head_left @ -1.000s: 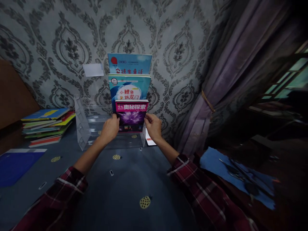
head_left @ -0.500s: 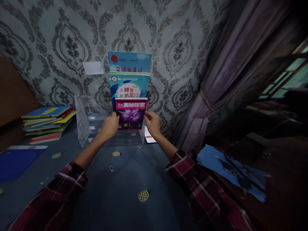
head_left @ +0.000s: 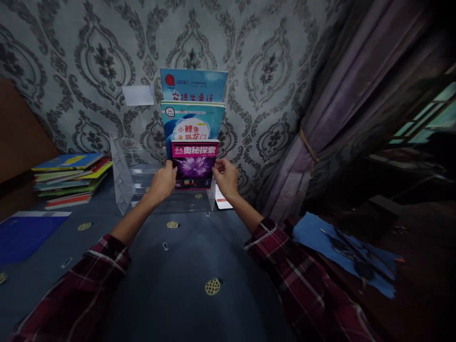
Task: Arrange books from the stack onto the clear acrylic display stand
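Observation:
A small book with a pink and purple cover (head_left: 195, 165) stands upright at the front of a clear tiered rack (head_left: 123, 187). My left hand (head_left: 164, 181) grips its left edge, and my right hand (head_left: 225, 177) pinches its right edge; both are closed on it. Behind it, partly covered, rises a teal book with a white circle (head_left: 192, 114). Farther back, a light-blue book with a red mark (head_left: 195, 83) shows its upper part. The bottom edge of the pink book meets the rack's lower tiers; whether it rests there I cannot tell.
Left of the rack lies a stack of thin books (head_left: 71, 178), with a blue folder (head_left: 28, 237) nearer me. A lit phone (head_left: 223, 201) lies behind my right wrist. Scissors and tools rest on a blue cloth (head_left: 313, 232) at right, below a tied curtain (head_left: 288, 166).
The view has tilted slightly, so the books and rack appear a little shifted. Both hands keep their hold on the pink and purple book, which has hardly moved in the rack.

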The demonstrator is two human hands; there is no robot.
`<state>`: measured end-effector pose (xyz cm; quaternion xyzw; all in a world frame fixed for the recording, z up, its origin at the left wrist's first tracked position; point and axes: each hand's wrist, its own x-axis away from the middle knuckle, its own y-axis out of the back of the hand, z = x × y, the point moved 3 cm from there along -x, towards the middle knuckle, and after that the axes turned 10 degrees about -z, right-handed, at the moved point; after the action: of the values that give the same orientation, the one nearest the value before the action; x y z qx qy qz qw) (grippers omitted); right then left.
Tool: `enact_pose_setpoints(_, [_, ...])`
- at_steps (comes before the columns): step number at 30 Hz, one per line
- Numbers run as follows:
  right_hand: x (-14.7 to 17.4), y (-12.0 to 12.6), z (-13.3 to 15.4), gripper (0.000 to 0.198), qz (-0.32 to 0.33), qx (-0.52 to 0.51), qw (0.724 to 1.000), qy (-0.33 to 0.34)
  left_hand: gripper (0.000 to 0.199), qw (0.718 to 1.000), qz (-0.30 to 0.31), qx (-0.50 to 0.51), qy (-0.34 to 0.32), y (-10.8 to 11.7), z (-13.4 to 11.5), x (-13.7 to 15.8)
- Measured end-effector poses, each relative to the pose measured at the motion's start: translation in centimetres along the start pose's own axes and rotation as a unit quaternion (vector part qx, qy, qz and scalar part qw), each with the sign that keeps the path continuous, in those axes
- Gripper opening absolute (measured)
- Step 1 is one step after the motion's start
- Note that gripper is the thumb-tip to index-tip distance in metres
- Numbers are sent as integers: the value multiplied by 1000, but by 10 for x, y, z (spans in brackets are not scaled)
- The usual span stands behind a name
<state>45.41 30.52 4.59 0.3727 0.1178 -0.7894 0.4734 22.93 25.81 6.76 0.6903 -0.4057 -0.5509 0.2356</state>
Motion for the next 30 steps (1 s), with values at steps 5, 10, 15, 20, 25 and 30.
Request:
enact_pose_setpoints(5, [4,1,0,19,0,-8,1000,-2,27,1000,-1,11,-10,1,2,1])
enact_pose_setpoints(10, [9,6,1,18,-9,-6,1000,3,27,1000,4,12,-12,6,1,7])
enact_pose_setpoints(15, [14,13,3,17,-4,-3,1000,10,29,1000,18,13,-1,12,-4,14])
enact_pose_setpoints(20, [20,17,0,17,-11,-13,1000,14,30,999,32,16,5,16,-5,20])
enact_pose_setpoints(25, [31,20,-2,23,-21,-20,1000,5,30,998,47,24,-33,19,-2,22])
enact_pose_setpoints(30, [53,25,4,35,-5,-50,999,-12,33,994,28,45,-91,27,8,34])
